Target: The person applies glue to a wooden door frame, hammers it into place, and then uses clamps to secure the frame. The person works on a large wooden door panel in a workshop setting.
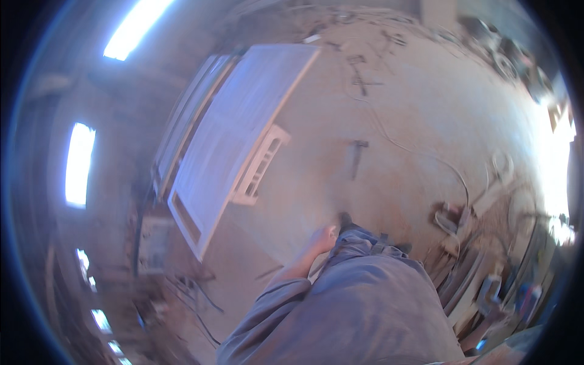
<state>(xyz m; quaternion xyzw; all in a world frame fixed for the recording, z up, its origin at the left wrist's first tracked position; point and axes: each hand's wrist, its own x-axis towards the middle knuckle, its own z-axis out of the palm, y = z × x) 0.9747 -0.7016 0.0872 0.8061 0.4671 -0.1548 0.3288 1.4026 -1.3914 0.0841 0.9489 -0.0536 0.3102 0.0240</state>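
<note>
My left hand (326,237) hangs by my left thigh, its fingers curled, and nothing shows in them. At the lower right, my right hand (496,317) reaches out beside stacked boards, close to a greyish object (488,291). Blur hides its fingers and whether they hold that object. Left of me lies a long pale door-like panel (237,121) with a rectangular opening at its near end. A pale slotted frame (261,165) sits under its right edge.
More panels (193,115) lean behind the pale one. On the dusty floor lie a dark T-shaped tool (358,159), several clamp-like tools (359,73) and a long cable (420,152). A corded tool (450,216) and piled boards (468,274) are at my right.
</note>
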